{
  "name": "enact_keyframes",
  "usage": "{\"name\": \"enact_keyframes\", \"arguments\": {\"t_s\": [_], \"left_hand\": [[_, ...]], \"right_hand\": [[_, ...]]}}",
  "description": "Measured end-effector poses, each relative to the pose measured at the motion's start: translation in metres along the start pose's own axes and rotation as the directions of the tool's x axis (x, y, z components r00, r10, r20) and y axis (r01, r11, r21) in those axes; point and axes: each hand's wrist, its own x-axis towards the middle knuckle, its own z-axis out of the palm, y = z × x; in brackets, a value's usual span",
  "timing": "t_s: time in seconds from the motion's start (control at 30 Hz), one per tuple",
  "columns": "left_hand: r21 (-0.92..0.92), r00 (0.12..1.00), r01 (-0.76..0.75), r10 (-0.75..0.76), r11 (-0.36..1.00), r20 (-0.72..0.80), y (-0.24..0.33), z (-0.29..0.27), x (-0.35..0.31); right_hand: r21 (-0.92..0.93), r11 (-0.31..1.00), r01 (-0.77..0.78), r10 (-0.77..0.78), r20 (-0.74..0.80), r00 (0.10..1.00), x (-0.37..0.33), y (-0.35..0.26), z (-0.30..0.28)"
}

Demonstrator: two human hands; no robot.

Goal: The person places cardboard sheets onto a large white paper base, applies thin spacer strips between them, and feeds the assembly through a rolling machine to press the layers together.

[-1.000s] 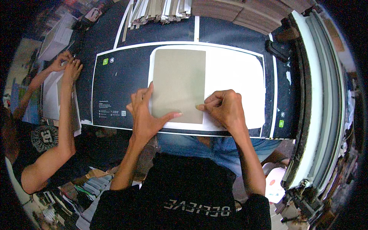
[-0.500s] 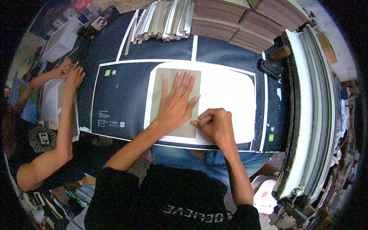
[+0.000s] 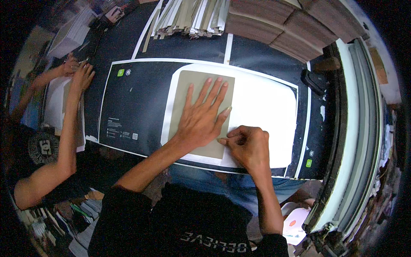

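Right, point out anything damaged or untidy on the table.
Right of the white sheet, ragged pale patches break the dark table surface, as if peeled. Farther back, the pile of strips has uneven ends.

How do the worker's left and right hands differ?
The left hand is flat and spread; the right hand is curled. The left hand covers much of the grey board; the right hand is mostly beyond its right edge, over the white sheet. Both are bare.

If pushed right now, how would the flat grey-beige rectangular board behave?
Probably stiff: the board lies flat, edges straight. Likely light: its edge looks thin. May resist sliding, with the spread left hand on it.
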Motion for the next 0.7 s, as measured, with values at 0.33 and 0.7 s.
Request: {"name": "enact_keyframes", "arguments": {"t_s": [0.33, 0.7], "left_hand": [[0.049, 0.999, -0.022, 0.025, 0.999, -0.046, -0.001, 0.010, 0.000], [-0.003, 0.990, -0.081, 0.080, 0.997, -0.114, -0.003, 0.003, -0.002]], "right_hand": [[0.012, 1.000, -0.004, 0.002, 0.097, 0.995, 0.004, -0.004, -0.013], [-0.355, 0.894, 0.275, -0.229, 0.165, 0.959, 0.010, -0.017, -0.012]]}}
